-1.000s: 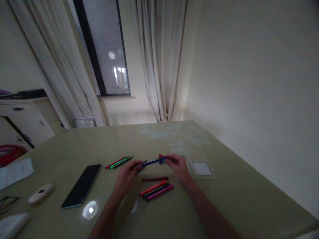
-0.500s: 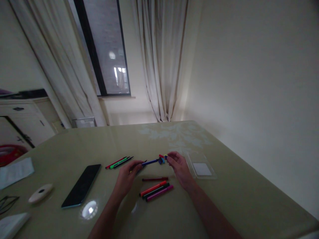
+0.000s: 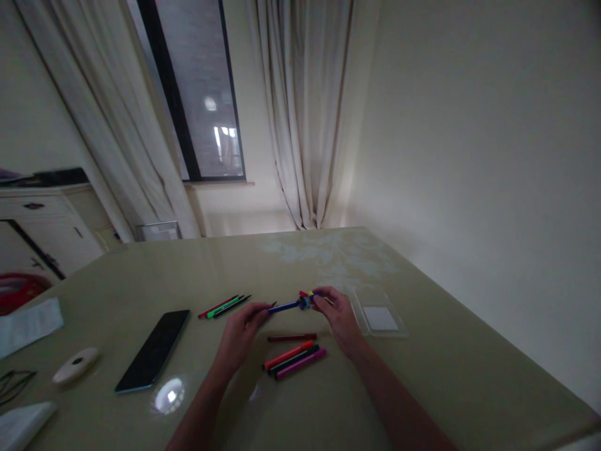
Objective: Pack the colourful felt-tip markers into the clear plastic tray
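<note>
My left hand (image 3: 240, 329) is closed around the rear of a blue marker pen (image 3: 284, 307), which points right. At the pen's far end lies a small cluster of red and blue pen caps (image 3: 303, 302); whether the tip touches them I cannot tell. My right hand (image 3: 337, 316) pinches a small blue pen cap (image 3: 313, 297) beside the cluster, with a bit of yellow showing behind it. Nearer to me, between my forearms, lie a dark red marker (image 3: 292, 338), an orange-red one (image 3: 288, 356), a black one (image 3: 293, 360) and a magenta one (image 3: 300, 364).
Left of my left hand, several uncapped markers (image 3: 224, 307) lie together. A clear plastic case (image 3: 399, 332) stands open at the right. Towards the left are a black phone (image 3: 153, 351), a white oval object (image 3: 76, 366) and a shiny round thing (image 3: 169, 396).
My right hand has shifted slightly left with the small cap, closer to the front end of the blue marker. The left hand and the loose markers look almost unmoved.
</note>
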`<state>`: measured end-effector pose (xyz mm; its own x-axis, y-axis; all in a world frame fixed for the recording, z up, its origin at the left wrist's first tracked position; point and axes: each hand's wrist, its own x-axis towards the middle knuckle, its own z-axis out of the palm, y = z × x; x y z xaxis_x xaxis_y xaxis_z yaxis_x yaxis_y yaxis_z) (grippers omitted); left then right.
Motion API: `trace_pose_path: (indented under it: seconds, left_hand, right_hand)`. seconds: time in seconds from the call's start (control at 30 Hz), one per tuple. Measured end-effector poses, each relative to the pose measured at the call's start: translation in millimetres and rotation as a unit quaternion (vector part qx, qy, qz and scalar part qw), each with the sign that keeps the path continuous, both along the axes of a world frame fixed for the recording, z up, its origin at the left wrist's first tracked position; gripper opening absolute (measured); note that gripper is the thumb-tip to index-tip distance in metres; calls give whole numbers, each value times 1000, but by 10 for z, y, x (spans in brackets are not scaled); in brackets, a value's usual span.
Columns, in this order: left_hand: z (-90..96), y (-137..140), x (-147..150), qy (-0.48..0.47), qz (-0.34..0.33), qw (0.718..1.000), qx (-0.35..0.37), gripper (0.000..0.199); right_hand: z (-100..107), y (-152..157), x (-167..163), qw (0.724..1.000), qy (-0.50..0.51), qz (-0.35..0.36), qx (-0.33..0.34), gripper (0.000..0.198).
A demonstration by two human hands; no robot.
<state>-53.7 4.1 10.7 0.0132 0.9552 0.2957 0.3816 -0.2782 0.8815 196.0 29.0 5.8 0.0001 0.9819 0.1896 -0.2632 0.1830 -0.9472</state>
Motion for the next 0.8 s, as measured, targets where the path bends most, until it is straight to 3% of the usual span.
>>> trace_pose_path:
  seconds: [0.4,0.8]
  left_hand:
    - [-15,-27,83,-17,-8,1000,-23,34]
    - [24,-86,155,-42,3,998,-53,33]
  right_hand:
    - [-30,-25,-42,996,-77,33,8,32]
    - [8,-28,1,996,-67,49,-15,35]
